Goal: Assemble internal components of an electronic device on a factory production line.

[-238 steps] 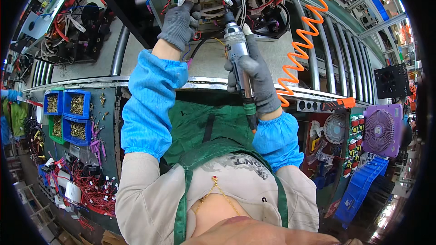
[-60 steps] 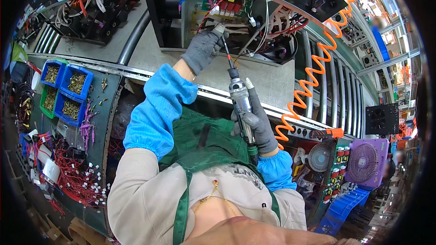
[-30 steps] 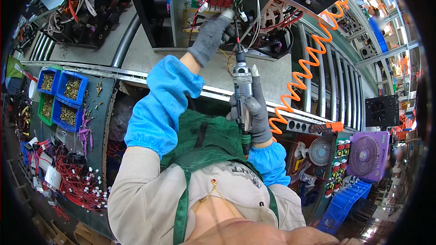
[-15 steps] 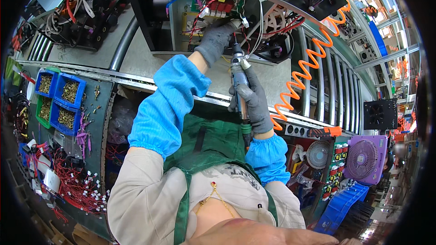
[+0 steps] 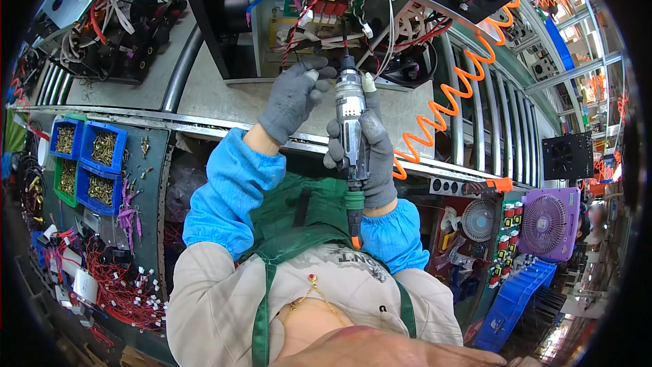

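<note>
My right hand (image 5: 377,146), in a grey glove, is wrapped round a silver air screwdriver (image 5: 351,107) with a green collar at its lower end. The tool's long thin bit (image 5: 344,35) points away from me into an open metal-framed machine unit (image 5: 234,83). To the left of the tool's nose, my gloved left hand (image 5: 291,100) is raised with loosely bent fingers, thumb and forefinger apart. I see nothing in it. Inside the unit are a circuit board (image 5: 329,7), twisted red and black wires (image 5: 297,27), and white cables (image 5: 319,41).
Blue bins (image 5: 100,189) of brass-coloured screws stand at left, near a heap of red wires (image 5: 129,292). Another unit (image 5: 115,34) sits far left. An orange coiled air hose (image 5: 451,95) hangs at right above metal rollers (image 5: 492,122). A purple fan (image 5: 547,226) stands lower right.
My left hand has drawn back out of the unit toward me and left. The screwdriver has shifted slightly left and lower, still in my right hand.
</note>
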### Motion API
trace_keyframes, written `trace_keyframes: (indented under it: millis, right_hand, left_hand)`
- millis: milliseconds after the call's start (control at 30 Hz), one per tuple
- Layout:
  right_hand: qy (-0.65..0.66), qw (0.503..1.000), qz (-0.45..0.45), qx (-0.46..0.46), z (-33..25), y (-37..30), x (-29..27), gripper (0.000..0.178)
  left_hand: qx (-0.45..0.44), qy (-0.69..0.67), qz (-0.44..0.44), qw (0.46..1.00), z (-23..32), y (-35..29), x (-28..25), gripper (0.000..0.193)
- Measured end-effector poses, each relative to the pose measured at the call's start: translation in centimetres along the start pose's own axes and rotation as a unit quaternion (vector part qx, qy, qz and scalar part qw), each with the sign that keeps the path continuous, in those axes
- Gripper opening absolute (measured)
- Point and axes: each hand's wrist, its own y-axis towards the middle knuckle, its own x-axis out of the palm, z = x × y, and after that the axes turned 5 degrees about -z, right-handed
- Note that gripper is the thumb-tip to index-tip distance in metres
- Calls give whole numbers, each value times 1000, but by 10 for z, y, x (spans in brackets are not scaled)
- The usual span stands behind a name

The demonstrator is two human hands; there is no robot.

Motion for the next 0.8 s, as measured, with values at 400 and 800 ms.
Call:
trace_keyframes:
  millis: [400, 800]
  right_hand:
    - [-123, 992, 39, 8, -2, 8, 2, 70]
    - [-276, 939, 38, 204, -12, -56, -23, 96]
  left_hand:
    - [-30, -20, 16, 999, -9, -1, -28, 23]
    - [-54, -146, 68, 985, -10, 6, -34, 19]
